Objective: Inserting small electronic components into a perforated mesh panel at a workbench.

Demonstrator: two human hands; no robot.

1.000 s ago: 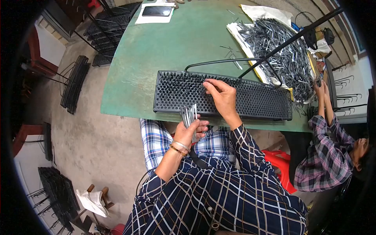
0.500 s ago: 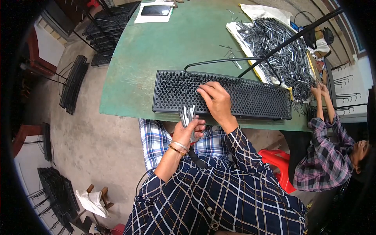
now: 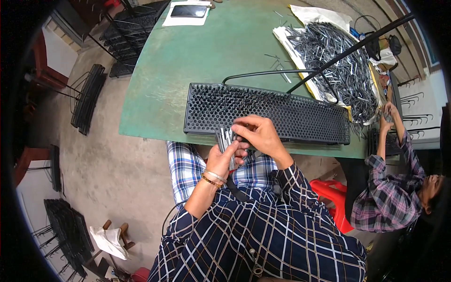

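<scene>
No readable text, labels, numbers or signs. Phone (image 3: 189, 11): dark screen, nothing legible. White sheet (image 3: 171, 20) under it: no legible print. White sack (image 3: 320, 15), black tray (image 3: 300, 120), green bench (image 3: 211, 47): no readable marks either.

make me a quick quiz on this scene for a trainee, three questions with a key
1. Multiple choice: what does the person's left hand hold?
A) a white cloth
B) a bunch of thin strips
C) a red stool

2. True or false: the dark phone lies on a white sheet on the green table.

3. Short answer: which end of the black perforated panel is the big heap of loose strips nearer, left or right?

Key: 1. B; 2. True; 3. Right.
</scene>
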